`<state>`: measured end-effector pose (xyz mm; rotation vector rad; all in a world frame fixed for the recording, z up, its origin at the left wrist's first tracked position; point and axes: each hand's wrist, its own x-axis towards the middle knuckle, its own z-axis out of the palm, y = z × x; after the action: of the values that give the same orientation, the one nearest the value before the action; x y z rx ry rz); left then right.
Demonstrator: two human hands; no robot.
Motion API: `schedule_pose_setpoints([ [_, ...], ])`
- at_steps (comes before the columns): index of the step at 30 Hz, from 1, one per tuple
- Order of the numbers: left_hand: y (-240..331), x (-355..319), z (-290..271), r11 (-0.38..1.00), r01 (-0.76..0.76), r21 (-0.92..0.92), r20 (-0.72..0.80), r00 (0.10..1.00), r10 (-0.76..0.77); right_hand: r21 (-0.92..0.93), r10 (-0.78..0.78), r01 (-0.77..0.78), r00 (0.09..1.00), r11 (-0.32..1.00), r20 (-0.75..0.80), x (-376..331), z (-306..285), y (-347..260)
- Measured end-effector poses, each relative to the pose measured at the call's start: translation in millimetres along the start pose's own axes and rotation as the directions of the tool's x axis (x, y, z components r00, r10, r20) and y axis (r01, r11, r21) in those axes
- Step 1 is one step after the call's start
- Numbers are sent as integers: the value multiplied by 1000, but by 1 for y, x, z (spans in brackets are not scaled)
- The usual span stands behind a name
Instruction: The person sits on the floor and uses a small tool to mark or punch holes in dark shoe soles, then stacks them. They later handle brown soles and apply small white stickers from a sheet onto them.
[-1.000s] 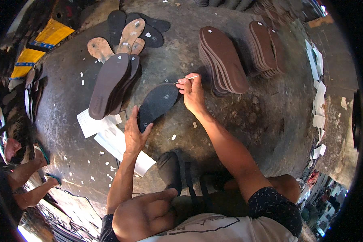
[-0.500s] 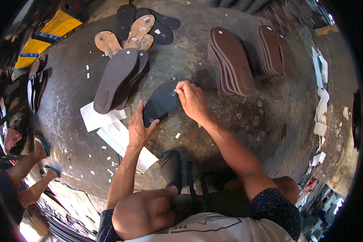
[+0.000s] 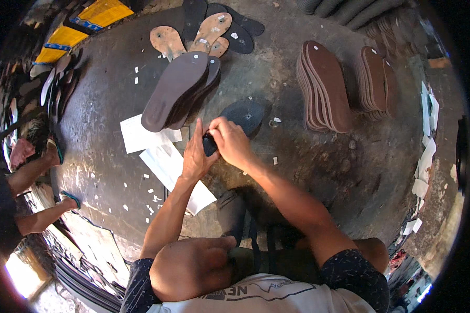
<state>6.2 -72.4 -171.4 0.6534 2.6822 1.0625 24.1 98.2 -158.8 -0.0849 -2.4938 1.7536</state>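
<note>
A dark sandal sole (image 3: 244,116) lies flat on the round dark work surface (image 3: 308,167) in front of me. My left hand (image 3: 198,154) and my right hand (image 3: 231,141) meet at its near end, both gripping that heel end, which is partly hidden under the fingers. To the upper left leans a stack of brown soles (image 3: 177,89), close to my left hand. White paper sheets (image 3: 162,156) lie under and left of my left wrist.
Two more stacks of brown soles stand at the right (image 3: 324,86) (image 3: 373,78). Tan and dark soles (image 3: 209,31) lie at the far edge. Small white scraps dot the surface. Another person's legs (image 3: 34,172) show at the left. Yellow packaging (image 3: 83,26) sits top left.
My right hand slid from the sole's far end back to its near end, joining my left hand there. The view shifted closer to the sole.
</note>
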Motion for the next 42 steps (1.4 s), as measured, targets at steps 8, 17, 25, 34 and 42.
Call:
schedule_pose_setpoints([
  [8,9,2,0,999,25,44,40,999,-27,-176,-142,143,990,974,18,-36,-12,-1],
  [17,26,73,-118,994,-17,112,-271,961,47,460,100,82,929,884,-357,9,-103,-11],
  [25,43,32,-75,975,-175,139,-121,974,192,453,303,-90,853,887,-424,10,-118,33],
  [34,20,3,5,993,-74,92,28,997,72,411,339,-177,867,894,-365,18,-87,79],
  [42,24,1,7,971,-74,228,56,996,63,-50,70,-86,965,995,-254,3,-92,54],
])
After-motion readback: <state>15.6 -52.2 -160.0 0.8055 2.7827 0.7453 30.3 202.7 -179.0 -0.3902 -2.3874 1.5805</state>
